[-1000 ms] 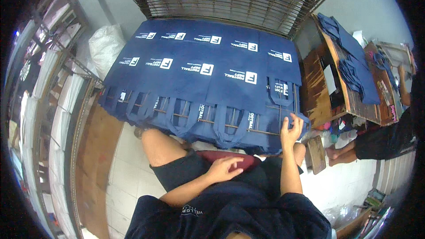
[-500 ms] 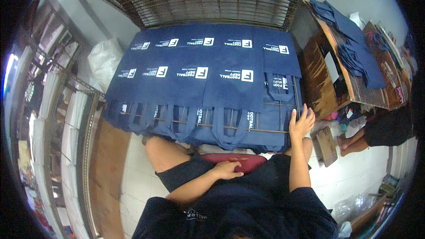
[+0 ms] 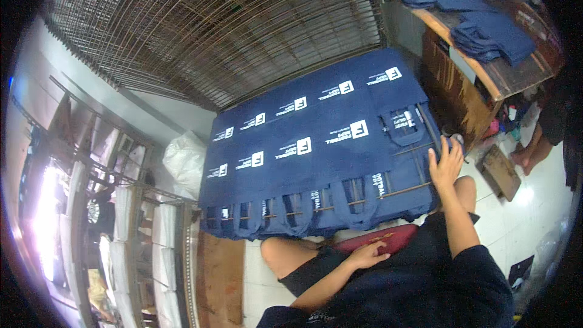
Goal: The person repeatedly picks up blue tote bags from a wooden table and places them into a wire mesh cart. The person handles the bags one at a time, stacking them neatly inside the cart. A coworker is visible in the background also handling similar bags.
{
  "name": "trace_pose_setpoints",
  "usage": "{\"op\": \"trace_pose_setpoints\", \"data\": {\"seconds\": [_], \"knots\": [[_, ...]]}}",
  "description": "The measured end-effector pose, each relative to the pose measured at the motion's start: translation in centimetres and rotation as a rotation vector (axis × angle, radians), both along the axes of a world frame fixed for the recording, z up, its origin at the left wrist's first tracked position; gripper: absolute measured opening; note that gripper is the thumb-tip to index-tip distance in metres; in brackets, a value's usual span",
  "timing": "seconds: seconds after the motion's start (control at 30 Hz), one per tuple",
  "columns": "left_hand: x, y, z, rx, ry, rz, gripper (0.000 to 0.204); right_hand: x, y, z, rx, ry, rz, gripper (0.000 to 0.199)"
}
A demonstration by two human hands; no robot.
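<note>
Since a second ago the right hand has shifted from above the near right corner to the right edge of the wire rack, fingers spread, gripping nothing visible. Flat blue bags lie overlapping on it, handles hanging over the near bars. Steadying the rack by its bare side bars would probably keep the bags unruffled. The left hand, loosely open, is at the maroon seat. Upright wire racks block the far side; a wooden cabinet crowds the right.
</note>
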State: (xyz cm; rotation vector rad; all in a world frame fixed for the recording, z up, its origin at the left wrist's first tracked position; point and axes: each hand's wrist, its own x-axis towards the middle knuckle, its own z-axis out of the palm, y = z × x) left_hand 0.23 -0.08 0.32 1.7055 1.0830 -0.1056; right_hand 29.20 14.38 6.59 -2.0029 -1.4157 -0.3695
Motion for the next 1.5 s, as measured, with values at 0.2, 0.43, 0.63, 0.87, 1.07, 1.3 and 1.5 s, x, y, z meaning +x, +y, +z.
{"op": "trace_pose_setpoints", "data": {"seconds": [0.2,0.43,0.63,0.87,1.07,1.3,1.5], "knots": [[0.6,0.3,-0.2,0.052,-0.056,-0.010,0.061,1.0,0.2,-0.5,-0.015,0.005,0.012,0.057],[0.3,-0.2,-0.2,0.051,0.002,0.036,0.060,0.3,0.1,-0.2,-0.033,0.057,0.046,0.057],[0.3,0.0,-0.3,0.020,0.014,0.035,0.059,0.5,-0.1,0.3,-0.039,0.053,0.070,0.057],[0.1,-0.2,-0.2,0.056,-0.011,0.043,0.057,0.2,-0.1,0.3,-0.022,0.038,0.100,0.056],[0.3,-0.2,-0.2,0.004,-0.002,0.068,0.059,0.5,-0.2,0.1,-0.046,0.030,0.104,0.057],[0.3,-0.1,-0.5,0.029,0.003,0.066,0.057,0.3,-0.1,0.1,-0.040,0.038,0.097,0.057],[0.4,-0.1,-0.5,0.027,0.035,0.055,0.059,0.2,-0.1,0.2,-0.037,0.044,0.092,0.057]]}}
